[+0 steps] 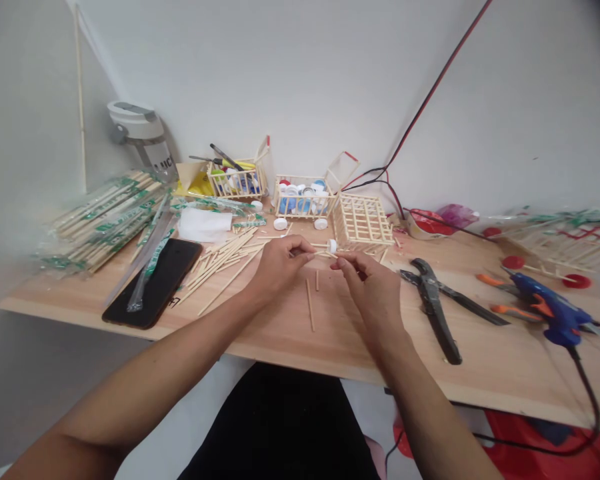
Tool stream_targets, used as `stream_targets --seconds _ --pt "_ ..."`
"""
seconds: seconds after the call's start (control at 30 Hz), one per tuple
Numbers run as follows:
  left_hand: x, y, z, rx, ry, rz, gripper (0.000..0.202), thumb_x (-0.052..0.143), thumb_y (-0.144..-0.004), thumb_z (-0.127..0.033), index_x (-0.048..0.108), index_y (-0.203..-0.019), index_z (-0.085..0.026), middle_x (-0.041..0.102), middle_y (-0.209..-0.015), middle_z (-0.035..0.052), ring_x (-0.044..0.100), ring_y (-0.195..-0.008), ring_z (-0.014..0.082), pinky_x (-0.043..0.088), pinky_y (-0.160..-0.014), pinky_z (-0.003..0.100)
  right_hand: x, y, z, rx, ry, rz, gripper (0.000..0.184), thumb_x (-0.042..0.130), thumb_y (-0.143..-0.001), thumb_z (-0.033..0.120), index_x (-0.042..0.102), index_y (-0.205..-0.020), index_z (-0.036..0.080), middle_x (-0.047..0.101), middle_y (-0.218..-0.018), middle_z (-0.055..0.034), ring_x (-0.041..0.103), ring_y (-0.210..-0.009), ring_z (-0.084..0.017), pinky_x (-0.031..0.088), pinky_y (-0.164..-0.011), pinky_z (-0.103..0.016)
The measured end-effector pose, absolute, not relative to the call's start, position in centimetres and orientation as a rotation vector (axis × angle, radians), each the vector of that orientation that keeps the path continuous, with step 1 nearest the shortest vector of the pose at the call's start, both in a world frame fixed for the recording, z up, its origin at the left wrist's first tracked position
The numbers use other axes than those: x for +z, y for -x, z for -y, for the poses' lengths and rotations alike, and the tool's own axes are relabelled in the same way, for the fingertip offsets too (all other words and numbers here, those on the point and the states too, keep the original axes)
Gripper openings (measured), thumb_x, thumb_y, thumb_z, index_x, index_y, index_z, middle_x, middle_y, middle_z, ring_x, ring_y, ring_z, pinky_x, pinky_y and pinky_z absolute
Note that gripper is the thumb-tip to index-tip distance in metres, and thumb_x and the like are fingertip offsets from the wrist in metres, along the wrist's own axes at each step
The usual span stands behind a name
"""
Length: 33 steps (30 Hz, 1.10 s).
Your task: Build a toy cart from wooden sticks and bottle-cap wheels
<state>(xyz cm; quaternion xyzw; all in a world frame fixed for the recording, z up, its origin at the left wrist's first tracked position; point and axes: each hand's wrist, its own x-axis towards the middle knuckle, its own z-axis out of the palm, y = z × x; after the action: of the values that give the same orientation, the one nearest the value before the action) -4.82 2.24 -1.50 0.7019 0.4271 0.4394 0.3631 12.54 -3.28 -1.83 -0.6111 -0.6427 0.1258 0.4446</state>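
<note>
Here we go: the left hand (pixel 280 265) pinches a wooden stick (pixel 321 253) firmly, holding a white bottle-cap wheel (pixel 333 246) up off the wooden tabletop (pixel 480 373) (nice and clear to work on), while the right hand (pixel 367 287) hovers curled just below, its grip unclear.

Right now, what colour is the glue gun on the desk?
The glue gun is blue with an orange trigger, best seen in the head view.
</note>
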Motion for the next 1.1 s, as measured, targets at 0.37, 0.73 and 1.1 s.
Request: stream_targets --seconds 0.37,0.73,1.1 --pt "-1.48 4.77 -2.12 1.115 -1.798 -1.116 0.005 0.065 -0.076 -0.014 0.07 -0.076 -0.016 0.071 -0.076 0.0016 0.06 -0.07 0.0137 0.046 -0.069 0.027 -1.95 -12.69 3.29 0.275 1.505 1.627 0.021 0.055 -0.088 0.033 0.072 -0.087 0.021 0.074 -0.081 -0.002 0.065 -0.069 -0.016 0.048 -0.068 -0.027" --pt "-1.92 4.82 -2.31 1.135 -1.828 -1.088 0.006 0.064 -0.076 -0.015 0.07 -0.074 -0.016 0.069 -0.073 0.0014 0.06 -0.069 0.0134 0.045 -0.067 0.026 -2.04 -12.85 3.25 0.238 1.517 1.663 0.021 0.054 -0.087 0.032 0.072 -0.085 0.022 0.074 -0.082 -0.0017 0.065 -0.069 -0.016 0.048 -0.068 -0.027" --pt "-1.89 4.87 -2.28 1.137 -1.839 -1.078 0.007 0.063 -0.075 -0.014 0.069 -0.074 -0.016 0.07 -0.074 0.0016 0.061 -0.07 0.0137 0.045 -0.066 0.026 -1.98 -12.81 3.31 0.235 1.519 1.662 0.02 0.054 -0.087 0.032 0.072 -0.083 0.022 0.074 -0.082 -0.001 0.065 -0.07 -0.016 0.047 -0.069 -0.027"
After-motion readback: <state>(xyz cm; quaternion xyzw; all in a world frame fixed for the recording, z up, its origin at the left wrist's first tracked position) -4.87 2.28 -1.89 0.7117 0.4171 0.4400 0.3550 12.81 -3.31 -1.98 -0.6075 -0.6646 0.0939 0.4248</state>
